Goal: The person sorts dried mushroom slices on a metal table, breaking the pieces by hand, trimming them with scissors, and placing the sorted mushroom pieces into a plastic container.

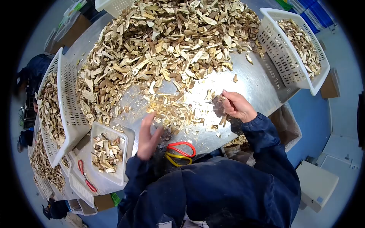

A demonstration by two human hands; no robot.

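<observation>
Blurring beside dried scraps (173,114), the left hand (147,137) is hanging loosely spread; the right hand (238,107) is pinching a small piece (219,98), its outline partly hidden.

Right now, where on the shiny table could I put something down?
There's bare table between the right hand and the white basket on the right. It's crowded under the big pile of slices, and scraps litter the space beside the left hand.

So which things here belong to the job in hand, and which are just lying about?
Likely the job:
- right hand
- left hand
- slices
- baskets
- red-yellow scissors, perhaps

Seemingly lying about:
- red scissors
- brown box
</observation>
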